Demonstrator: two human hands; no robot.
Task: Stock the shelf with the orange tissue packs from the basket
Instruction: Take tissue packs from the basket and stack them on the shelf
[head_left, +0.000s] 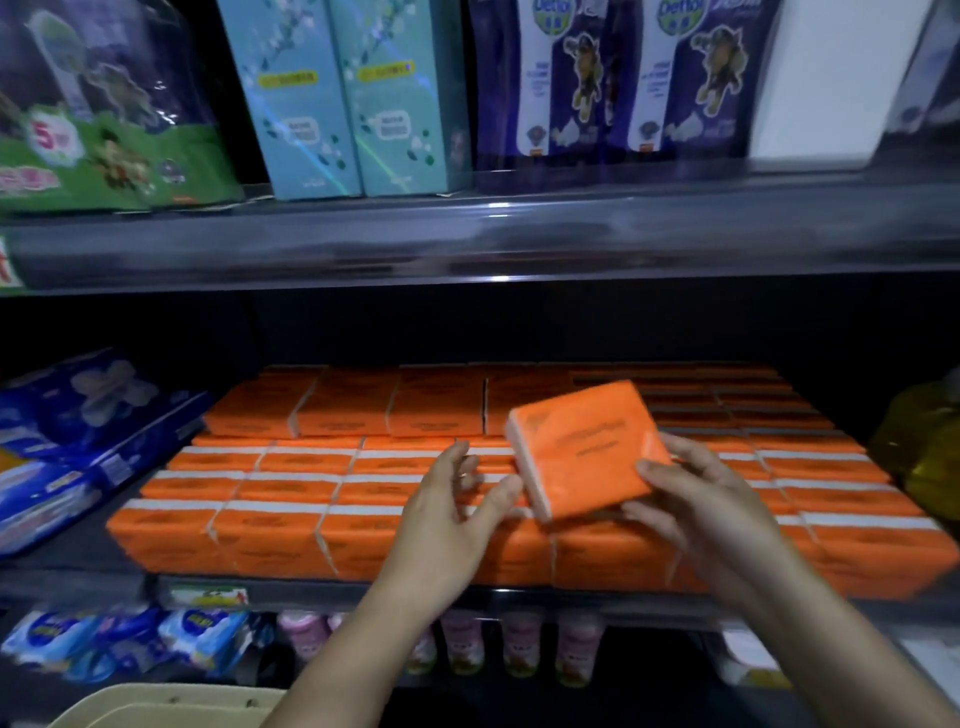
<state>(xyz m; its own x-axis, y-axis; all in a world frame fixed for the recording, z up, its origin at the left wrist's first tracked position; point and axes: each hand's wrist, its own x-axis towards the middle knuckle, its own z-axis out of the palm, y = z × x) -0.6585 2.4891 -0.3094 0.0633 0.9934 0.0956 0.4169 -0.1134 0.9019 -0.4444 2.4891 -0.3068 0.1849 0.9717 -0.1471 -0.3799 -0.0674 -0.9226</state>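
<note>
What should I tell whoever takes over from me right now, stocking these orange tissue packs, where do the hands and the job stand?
Right hand: holds one orange tissue pack, tilted, above the stocked rows.
Left hand: open, fingers spread, thumb at the pack's near corner, gripping nothing.
Shelf: middle level already covered with rows of orange packs, a second layer at the back.
Basket: only its rim shows at the bottom left; contents not visible.
Left: set the held pack down on the rows, then check the basket for more.
</note>
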